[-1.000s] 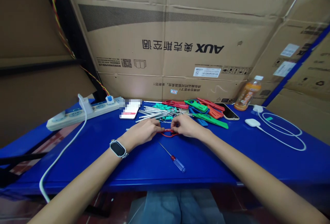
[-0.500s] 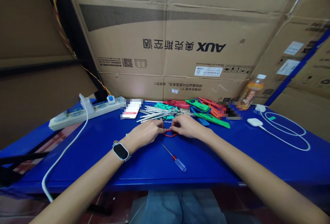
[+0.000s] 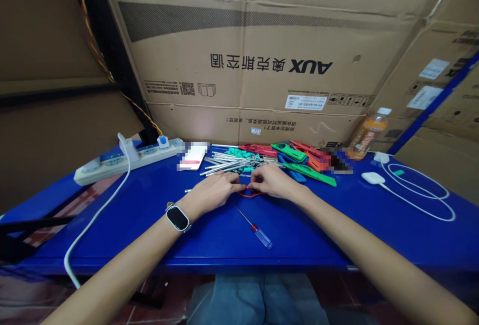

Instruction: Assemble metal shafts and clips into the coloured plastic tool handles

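Observation:
A small red plastic piece (image 3: 249, 195) with a curved, loop-like edge lies low over the blue table between my hands. My left hand (image 3: 220, 189), with a watch on the wrist, has its fingers closed at the piece's left end. From the other side, my right hand (image 3: 274, 181) pinches it; the fingers cover much of its upper part. Just below the hands lies a screwdriver (image 3: 262, 236) with a clear blue handle, its shaft pointing up and left. Behind them is a pile of silver rods (image 3: 220, 161) and teal pieces (image 3: 243, 154).
Red, green (image 3: 310, 174), blue and orange plastic handles lie heaped behind my right hand. A power strip (image 3: 112, 163) and a phone (image 3: 194, 157) are to the left. An orange drink bottle (image 3: 368, 135) and a white charger cable (image 3: 419, 200) sit right. A cardboard box (image 3: 187, 115) stands behind.
The view has shifted slightly. Both hands stay at the red piece, with only a small shift of the fingers. The screwdriver stays on the table.

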### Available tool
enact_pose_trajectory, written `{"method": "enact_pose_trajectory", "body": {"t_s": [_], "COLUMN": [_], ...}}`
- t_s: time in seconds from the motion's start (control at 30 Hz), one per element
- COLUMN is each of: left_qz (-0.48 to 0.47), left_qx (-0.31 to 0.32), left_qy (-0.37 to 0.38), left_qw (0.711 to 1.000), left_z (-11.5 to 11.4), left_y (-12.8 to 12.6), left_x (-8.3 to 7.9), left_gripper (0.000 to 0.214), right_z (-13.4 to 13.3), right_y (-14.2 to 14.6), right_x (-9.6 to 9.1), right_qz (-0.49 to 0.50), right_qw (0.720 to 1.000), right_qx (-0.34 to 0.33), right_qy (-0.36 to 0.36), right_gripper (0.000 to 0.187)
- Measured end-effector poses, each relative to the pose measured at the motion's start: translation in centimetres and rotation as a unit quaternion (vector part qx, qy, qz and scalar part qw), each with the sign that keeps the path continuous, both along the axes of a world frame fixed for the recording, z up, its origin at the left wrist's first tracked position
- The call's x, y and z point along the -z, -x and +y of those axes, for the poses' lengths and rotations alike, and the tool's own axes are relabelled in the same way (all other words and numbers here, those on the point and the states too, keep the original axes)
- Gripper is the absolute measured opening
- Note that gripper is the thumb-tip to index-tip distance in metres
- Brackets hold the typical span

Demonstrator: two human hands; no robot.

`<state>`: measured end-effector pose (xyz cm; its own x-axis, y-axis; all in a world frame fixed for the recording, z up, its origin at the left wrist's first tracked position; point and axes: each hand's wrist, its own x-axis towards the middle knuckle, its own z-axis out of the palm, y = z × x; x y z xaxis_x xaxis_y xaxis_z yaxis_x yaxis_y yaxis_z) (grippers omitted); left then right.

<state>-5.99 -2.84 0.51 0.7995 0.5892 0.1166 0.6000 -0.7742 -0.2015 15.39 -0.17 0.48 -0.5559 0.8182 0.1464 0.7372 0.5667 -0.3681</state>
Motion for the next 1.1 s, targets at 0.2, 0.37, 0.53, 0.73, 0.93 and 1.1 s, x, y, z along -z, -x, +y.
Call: {"method": "enact_pose_trajectory", "body": {"t_s": [0.2, 0.37, 0.53, 0.73, 0.93, 1.1], "left_qz": [0.003, 0.006, -0.009, -0.032, -0.044, -0.059], "left_qx": [0.002, 0.002, 0.005, 0.024, 0.039, 0.049], "left_qy": [0.001, -0.01, -0.001, -0.004, -0.001, 0.0], "left_qw": [1.0, 1.0, 1.0, 0.999, 0.998, 0.997], "left_z": [0.0, 0.1, 0.2, 0.4, 0.6, 0.7], "left_y": [-0.1, -0.3, -0.1, 0.2, 0.2, 0.2], "left_x": [0.0, 0.2, 0.5, 0.9, 1.0, 1.2], "left_gripper": [0.043, 0.042, 0.043, 0.042, 0.035, 0.031], "right_z": [0.0, -0.3, -0.5, -0.3, -0.2, 0.2], "right_y": [-0.1, -0.1, 0.0, -0.1, -0.2, -0.3], "right_x": [0.2, 0.1, 0.3, 0.2, -0.1, 0.3], "right_qz": [0.005, -0.005, -0.013, 0.0, -0.005, -0.024], "right_qw": [1.0, 1.0, 0.999, 1.0, 1.0, 0.999], "right_qx": [0.002, -0.003, 0.0, 0.0, -0.024, -0.037], "right_qy": [0.001, -0.013, -0.035, -0.017, -0.003, -0.025], "right_gripper": [0.009, 0.008, 0.013, 0.014, 0.015, 0.014]}}
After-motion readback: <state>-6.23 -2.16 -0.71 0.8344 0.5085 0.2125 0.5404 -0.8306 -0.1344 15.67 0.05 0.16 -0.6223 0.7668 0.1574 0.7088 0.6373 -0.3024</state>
